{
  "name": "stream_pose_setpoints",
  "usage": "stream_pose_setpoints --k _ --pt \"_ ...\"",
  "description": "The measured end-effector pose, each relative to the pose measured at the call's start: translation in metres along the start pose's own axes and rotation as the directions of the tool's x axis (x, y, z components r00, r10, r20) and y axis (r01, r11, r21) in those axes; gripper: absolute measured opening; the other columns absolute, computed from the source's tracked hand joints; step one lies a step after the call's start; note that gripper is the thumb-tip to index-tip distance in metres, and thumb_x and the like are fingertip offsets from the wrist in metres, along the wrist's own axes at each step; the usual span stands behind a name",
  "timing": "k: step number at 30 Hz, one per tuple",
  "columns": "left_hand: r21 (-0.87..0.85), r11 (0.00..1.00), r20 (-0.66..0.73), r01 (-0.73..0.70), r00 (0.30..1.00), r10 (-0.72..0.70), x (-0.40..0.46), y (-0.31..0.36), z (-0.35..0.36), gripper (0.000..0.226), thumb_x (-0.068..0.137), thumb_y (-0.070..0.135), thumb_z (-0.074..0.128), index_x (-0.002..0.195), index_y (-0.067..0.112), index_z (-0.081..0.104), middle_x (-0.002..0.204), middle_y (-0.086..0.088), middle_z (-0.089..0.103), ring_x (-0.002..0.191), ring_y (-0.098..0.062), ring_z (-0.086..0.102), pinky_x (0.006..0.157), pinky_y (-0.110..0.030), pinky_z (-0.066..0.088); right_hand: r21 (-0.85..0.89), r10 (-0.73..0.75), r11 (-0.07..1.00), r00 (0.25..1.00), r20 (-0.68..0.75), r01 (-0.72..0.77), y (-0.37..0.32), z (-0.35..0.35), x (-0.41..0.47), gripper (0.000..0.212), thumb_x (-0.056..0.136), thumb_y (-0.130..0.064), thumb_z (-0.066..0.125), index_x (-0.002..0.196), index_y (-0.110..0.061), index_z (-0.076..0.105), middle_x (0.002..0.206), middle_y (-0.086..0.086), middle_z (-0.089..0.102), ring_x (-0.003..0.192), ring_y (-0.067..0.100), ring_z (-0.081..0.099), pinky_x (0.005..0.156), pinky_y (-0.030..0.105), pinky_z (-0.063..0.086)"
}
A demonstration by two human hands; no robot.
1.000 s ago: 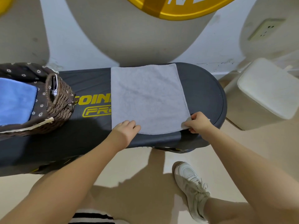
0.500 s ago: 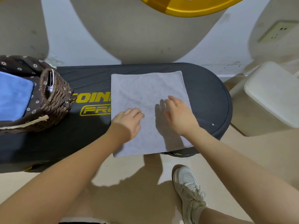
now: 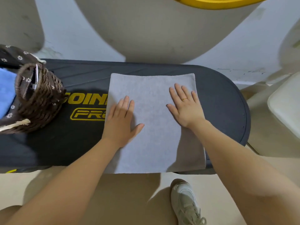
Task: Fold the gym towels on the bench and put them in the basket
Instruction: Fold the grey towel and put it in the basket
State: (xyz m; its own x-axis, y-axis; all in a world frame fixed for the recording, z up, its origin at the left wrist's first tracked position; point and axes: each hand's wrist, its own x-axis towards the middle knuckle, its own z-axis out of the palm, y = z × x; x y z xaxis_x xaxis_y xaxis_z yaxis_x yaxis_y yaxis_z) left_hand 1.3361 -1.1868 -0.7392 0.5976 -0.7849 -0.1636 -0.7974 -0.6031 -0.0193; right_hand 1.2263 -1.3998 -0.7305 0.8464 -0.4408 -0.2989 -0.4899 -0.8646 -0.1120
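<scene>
A pale grey towel (image 3: 154,130) lies flat across the dark bench (image 3: 224,101), its near edge hanging slightly over the bench's front. My left hand (image 3: 121,120) rests palm down on the towel's left part, fingers spread. My right hand (image 3: 186,106), with a gold ring, presses flat on the right part, fingers apart. Neither hand grips anything. A brown wicker basket (image 3: 40,101) with a dark flowered lining stands on the bench's left end, and a blue towel (image 3: 6,93) lies inside it.
The bench carries yellow lettering (image 3: 87,108) between basket and towel. A white stool (image 3: 285,104) stands to the right. My pale sneaker (image 3: 186,203) is on the tan floor below the bench. A grey wall shape rises behind.
My right hand let go of the towel's near right corner and moved onto the towel. Both hands now lie flat and spread farther apart, and the towel sits nearer the front edge.
</scene>
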Motion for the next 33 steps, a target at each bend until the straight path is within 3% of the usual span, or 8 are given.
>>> stream_pose_setpoints --k 6,11,13,19,23,27,30,33 --pt "-0.013 1.000 0.041 0.008 0.999 -0.007 0.000 0.000 -0.003 0.079 0.082 0.062 0.022 0.137 0.006 0.027 0.146 -0.017 0.036 0.135 -0.034 0.036 0.108 -0.045 0.033 -0.104 0.243 0.963 0.967 -0.076 -0.250 0.018 -0.019 0.021 0.064 0.098 -0.048 0.013 0.150 -0.014 -0.003 0.160 0.002 -0.008 0.148 0.020 -0.007 0.117 0.046 -0.009" --pt "-0.012 1.000 0.026 0.021 0.999 -0.021 0.002 0.001 0.000 0.084 0.081 0.063 0.021 0.143 0.007 0.028 0.151 -0.015 0.028 0.140 -0.031 0.028 0.112 -0.043 0.023 -0.060 -0.336 0.941 0.941 -0.029 0.334 -0.025 -0.014 0.026 0.062 0.096 -0.049 0.016 0.151 -0.021 0.010 0.160 0.003 0.000 0.148 0.023 0.002 0.118 0.039 -0.001" --pt "-0.023 0.999 0.031 0.028 0.999 -0.027 0.002 0.002 0.000 0.087 0.080 0.064 0.015 0.147 0.009 0.020 0.155 -0.012 0.018 0.143 -0.028 0.018 0.114 -0.039 0.013 -0.067 -0.369 0.927 0.929 0.032 0.370 -0.026 -0.005 0.026 0.066 0.093 -0.053 0.013 0.151 -0.022 0.009 0.160 0.001 0.001 0.148 0.020 0.002 0.118 0.037 -0.002" --pt "-0.034 0.999 0.057 0.016 0.998 -0.014 0.000 0.001 -0.002 0.089 0.078 0.066 0.003 0.149 0.012 0.006 0.158 -0.009 0.002 0.146 -0.027 0.005 0.117 -0.039 0.005 -0.007 0.027 1.000 0.998 -0.061 -0.027 0.034 0.004 -0.013 0.067 0.095 -0.053 0.010 0.151 -0.018 0.001 0.160 -0.002 -0.003 0.148 0.018 -0.003 0.118 0.043 -0.005" --pt "-0.062 0.997 0.067 0.047 0.997 -0.043 -0.001 0.004 -0.006 0.080 0.089 0.059 0.030 0.149 0.011 0.006 0.158 -0.010 0.001 0.146 -0.026 0.004 0.117 -0.041 0.008 -0.020 0.211 0.977 0.977 -0.023 -0.211 0.050 0.001 -0.056 0.064 0.099 -0.046 0.020 0.151 -0.015 0.001 0.160 0.006 -0.006 0.148 0.024 -0.001 0.118 0.044 0.001" --pt "-0.152 0.971 -0.144 -0.185 0.976 0.163 -0.019 0.011 -0.012 0.049 0.072 0.018 0.056 0.116 -0.002 0.059 0.123 -0.025 0.058 0.106 -0.039 0.061 0.090 -0.045 0.048 -0.158 -0.228 0.964 0.970 -0.086 0.213 0.033 -0.002 -0.106 0.057 0.090 -0.037 0.046 0.140 -0.012 0.038 0.149 0.017 0.035 0.131 0.034 0.044 0.108 0.045 0.035" --pt "-0.195 0.881 -0.217 -0.432 0.895 0.391 -0.050 0.016 -0.009 0.025 0.072 0.019 0.046 0.081 0.005 0.065 0.091 -0.014 0.065 0.074 -0.031 0.065 0.066 -0.033 0.054 -0.175 -0.442 0.878 0.895 0.064 0.446 0.017 0.003 -0.134 0.048 0.085 -0.044 0.044 0.124 -0.016 0.049 0.138 0.010 0.050 0.114 0.027 0.059 0.089 0.035 0.051" --pt "-0.160 0.788 -0.230 -0.594 0.799 0.556 -0.072 0.014 0.006 0.021 0.077 0.031 0.051 0.079 0.011 0.056 0.084 -0.007 0.060 0.071 -0.023 0.055 0.064 -0.029 0.039 -0.216 -0.449 0.859 0.885 0.120 0.465 0.009 0.009 -0.148 0.054 0.079 -0.053 0.045 0.120 -0.019 0.047 0.127 0.005 0.059 0.109 0.023 0.062 0.086 0.031 0.053"
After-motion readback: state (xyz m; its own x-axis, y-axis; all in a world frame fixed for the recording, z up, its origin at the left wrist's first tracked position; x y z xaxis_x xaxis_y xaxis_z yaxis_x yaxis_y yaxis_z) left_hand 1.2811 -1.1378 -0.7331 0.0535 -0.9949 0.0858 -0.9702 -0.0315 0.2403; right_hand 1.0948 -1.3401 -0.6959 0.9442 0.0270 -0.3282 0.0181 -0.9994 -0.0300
